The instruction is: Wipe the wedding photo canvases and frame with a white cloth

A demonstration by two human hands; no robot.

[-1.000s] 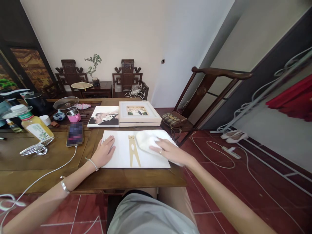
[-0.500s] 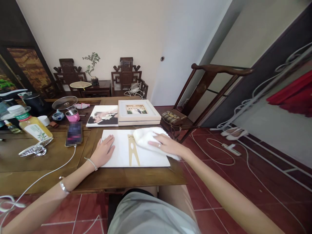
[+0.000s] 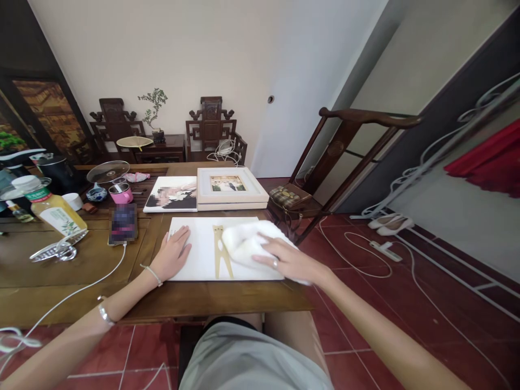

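A white panel (image 3: pixel 199 260) with a tan long-legged cat figure (image 3: pixel 221 257) on it lies flat near the table's front edge. My left hand (image 3: pixel 175 252) rests on the panel's left side, fingers stretched out. On the right side, my right hand (image 3: pixel 284 259) grips a fluffy white cloth (image 3: pixel 244 238) and presses it over the panel. Part of the cat figure and the panel's right portion are hidden beneath the cloth, which hangs past the right edge.
Behind the panel lie a photo print (image 3: pixel 173 194) and a white framed picture (image 3: pixel 229 187) on a box. A phone (image 3: pixel 123 223) on a cable, a hair clip (image 3: pixel 60 249), a juice bottle (image 3: pixel 57 208) and a pink cup (image 3: pixel 121 192) stand left. A wooden chair (image 3: pixel 333 151) holds a plaid bag (image 3: pixel 289 196).
My right hand has moved the cloth a little toward me and to the right across the panel. The left hand stays where it was.
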